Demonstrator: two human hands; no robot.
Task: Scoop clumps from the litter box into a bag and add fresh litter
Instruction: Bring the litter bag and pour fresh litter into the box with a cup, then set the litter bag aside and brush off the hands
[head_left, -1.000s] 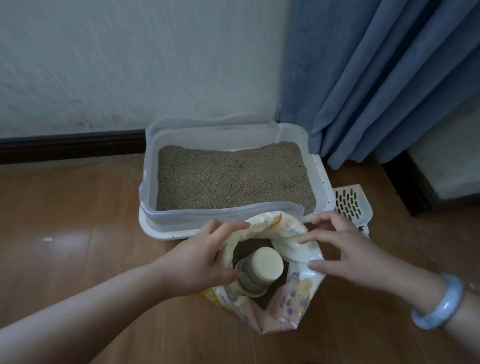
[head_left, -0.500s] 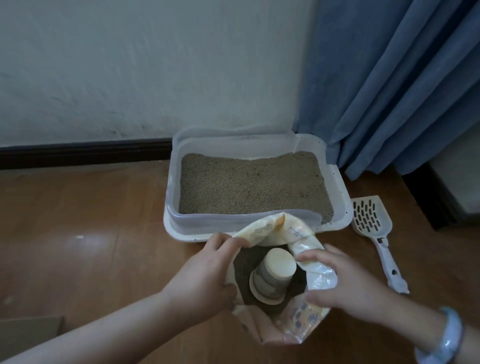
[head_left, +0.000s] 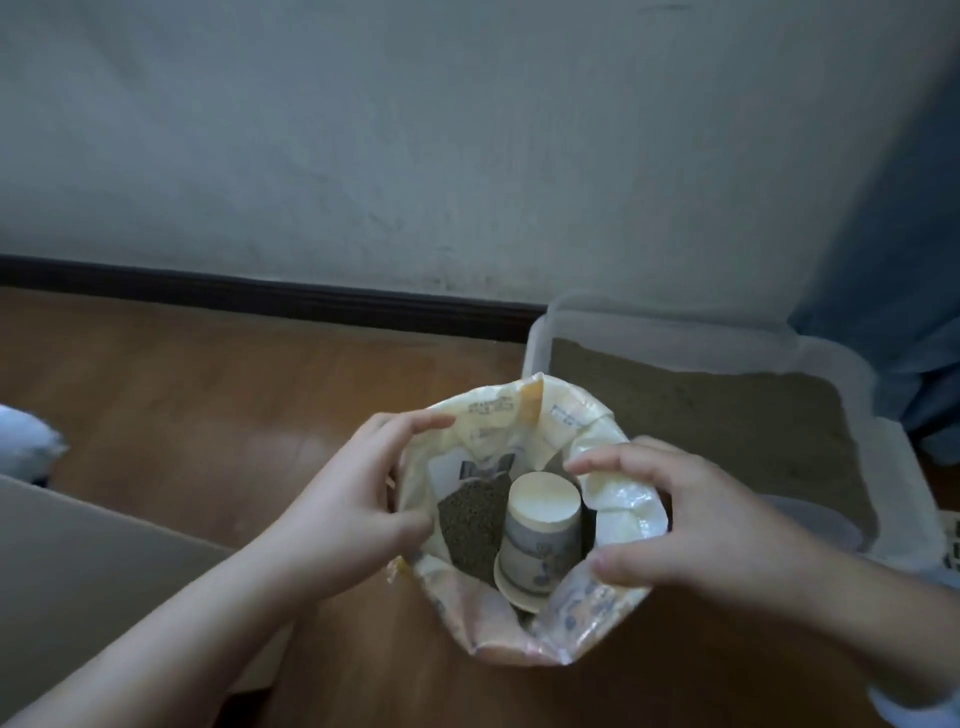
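A cream litter bag (head_left: 524, 415) stands open on the wooden floor, its top rolled down. Inside lie dark granules (head_left: 470, 525) and an upside-down paper cup (head_left: 540, 540). My left hand (head_left: 343, 509) grips the bag's left rim, thumb inside. My right hand (head_left: 696, 525) holds the right rim, fingers curled over the edge. Behind the bag to the right sits the white litter box (head_left: 535, 338), filled with tan litter (head_left: 727, 415).
A cardboard box (head_left: 93, 561) lies at the lower left. A dark baseboard (head_left: 260, 291) runs along the grey wall. Blue curtain (head_left: 904, 260) hangs at the right. A pale blurred object (head_left: 23, 441) sits at the left edge.
The view has swung left, so the litter box and bag sit further right and the scoop has left the frame. Both hands stay on the bag's rim, which is spread wider.
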